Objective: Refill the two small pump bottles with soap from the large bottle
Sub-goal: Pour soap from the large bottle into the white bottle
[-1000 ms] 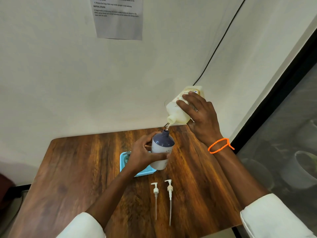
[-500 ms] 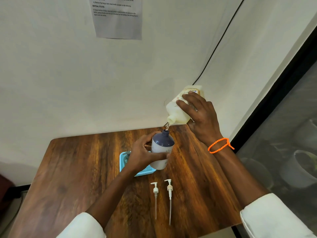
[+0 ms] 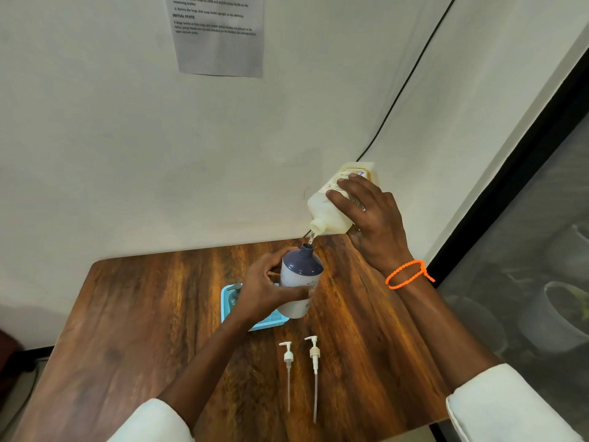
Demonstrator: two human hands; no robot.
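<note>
Soap runs in a thin stream from the large bottle point(image 3: 331, 215), which my right hand point(image 3: 373, 224) grips tilted mouth-down just above the open neck of the small pump bottle point(image 3: 301, 279) my left hand point(image 3: 264, 291) wraps around, held above the wooden table point(image 3: 143, 314). I judge this fill underway, level unseen. Both pump heads point(image 3: 288, 355) lie loose; the second bottle seems to sit in the blue tray point(image 3: 269, 322), mostly hidden.

Setting: plain indoor test or recording corner, not a lived-in room. Evidence: bare white walls point(image 3: 95, 138); printed instruction sheet point(image 3: 220, 33) taped to the far wall, one heading reading "INITIAL STATE"; black cable point(image 3: 411, 74) running down the wall; small wood-grain desk point(image 3: 143, 330); dark glass panel point(image 3: 526, 250) at right.
</note>
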